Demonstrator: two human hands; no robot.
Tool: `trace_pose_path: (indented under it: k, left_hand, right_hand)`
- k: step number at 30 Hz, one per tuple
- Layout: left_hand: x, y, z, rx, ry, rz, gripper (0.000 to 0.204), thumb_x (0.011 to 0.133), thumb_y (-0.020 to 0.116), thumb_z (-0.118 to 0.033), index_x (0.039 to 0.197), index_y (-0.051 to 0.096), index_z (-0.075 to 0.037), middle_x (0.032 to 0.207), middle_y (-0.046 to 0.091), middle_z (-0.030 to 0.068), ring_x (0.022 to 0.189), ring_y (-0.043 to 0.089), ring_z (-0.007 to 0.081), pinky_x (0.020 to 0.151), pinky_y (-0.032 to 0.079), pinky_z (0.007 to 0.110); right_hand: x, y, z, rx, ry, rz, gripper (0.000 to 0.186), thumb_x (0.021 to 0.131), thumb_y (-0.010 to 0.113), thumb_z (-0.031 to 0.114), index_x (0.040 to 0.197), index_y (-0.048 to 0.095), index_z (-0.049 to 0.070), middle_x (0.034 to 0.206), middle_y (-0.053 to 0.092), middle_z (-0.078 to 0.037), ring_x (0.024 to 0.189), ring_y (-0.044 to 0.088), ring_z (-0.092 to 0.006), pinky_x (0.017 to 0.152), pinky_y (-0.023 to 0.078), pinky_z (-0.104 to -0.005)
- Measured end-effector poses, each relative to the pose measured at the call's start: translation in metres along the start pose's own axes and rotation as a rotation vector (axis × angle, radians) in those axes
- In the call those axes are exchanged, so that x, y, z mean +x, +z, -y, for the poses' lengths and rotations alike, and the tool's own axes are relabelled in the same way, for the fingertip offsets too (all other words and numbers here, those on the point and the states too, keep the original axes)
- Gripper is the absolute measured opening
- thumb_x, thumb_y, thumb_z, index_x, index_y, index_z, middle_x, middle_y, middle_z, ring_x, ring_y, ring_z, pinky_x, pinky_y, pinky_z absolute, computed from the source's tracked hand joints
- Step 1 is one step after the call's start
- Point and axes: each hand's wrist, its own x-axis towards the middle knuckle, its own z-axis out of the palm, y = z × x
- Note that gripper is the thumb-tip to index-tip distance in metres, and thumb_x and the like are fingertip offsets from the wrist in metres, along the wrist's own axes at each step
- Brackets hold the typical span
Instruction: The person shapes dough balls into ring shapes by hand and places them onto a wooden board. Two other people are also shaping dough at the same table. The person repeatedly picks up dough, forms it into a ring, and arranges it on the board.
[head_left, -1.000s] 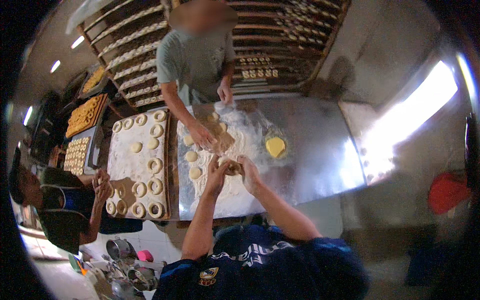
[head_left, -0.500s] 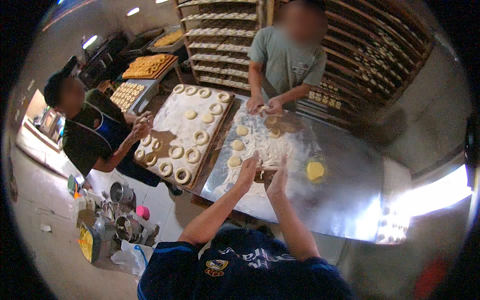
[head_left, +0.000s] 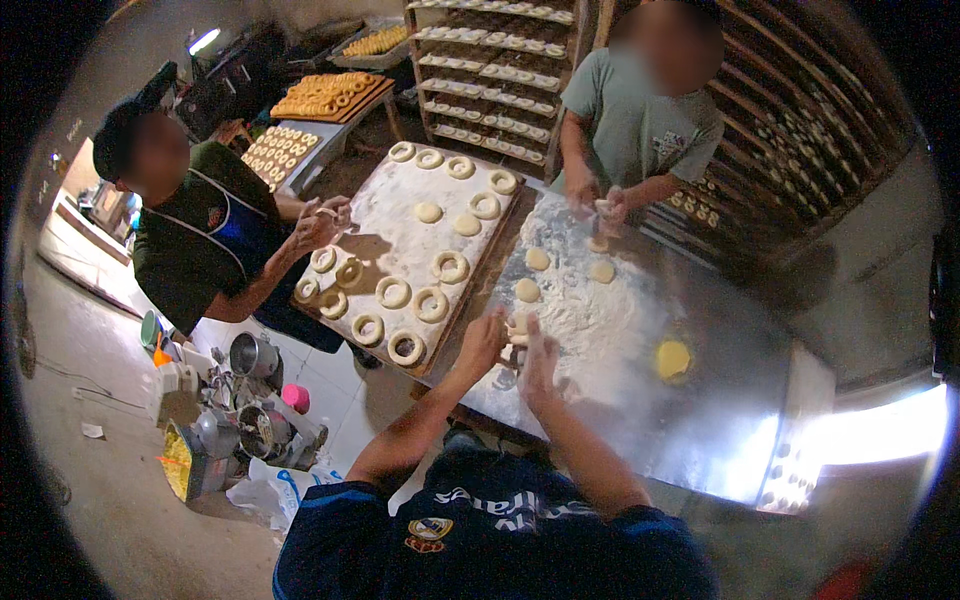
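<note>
My left hand and my right hand come together over the near-left part of the floured metal table. Pale dough shows between their fingers, which close around it from both sides. The fingers partly hide its shape, and I cannot tell how much of it touches the table. Just beyond lie flattened dough rounds: one, another, and a third to the right. Loose flour covers the surface around my hands.
Left stands a floured board with dough rings and two rounds. Co-workers handle dough at left and across. A yellow lump sits right. Behind are tray racks; pots stand on the lower-left floor.
My view has swung, so the table and board appear farther right. My hands have moved closer together and sit nearer the board. The left co-worker's hands are still raised beside the board.
</note>
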Motion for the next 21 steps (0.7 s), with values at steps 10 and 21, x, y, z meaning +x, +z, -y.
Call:
trace_pose_path:
  k: [10, 21]
  left_hand:
    - [0.03, -0.083, 0.061, -0.512, -0.236, -0.194, 0.053, 0.114, 0.036, -0.049, 0.105, 0.06, -0.002, 0.08, 0.06, 0.0066, 0.074, 0.058, 0.0184, 0.066, 0.047, 0.037]
    - [0.111, -0.216, 0.122, -0.377, -0.054, -0.135, 0.035, 0.105, 0.067, -0.017, 0.135, 0.063, 0.002, 0.114, 0.072, 0.0089, 0.107, 0.066, 0.0156, 0.092, 0.055, 0.031]
  right_hand:
    - [0.062, 0.089, -0.071, -0.342, -0.194, 0.015, 0.061, 0.099, 0.071, 0.055, 0.071, 0.068, 0.0, 0.063, 0.054, -0.002, 0.062, 0.048, -0.0127, 0.06, 0.042, -0.0361]
    - [0.166, 0.2, -0.095, -0.616, -0.402, 0.201, 0.034, 0.098, 0.071, 0.015, 0.127, 0.064, -0.001, 0.116, 0.073, -0.018, 0.107, 0.071, -0.0302, 0.094, 0.055, -0.0415]
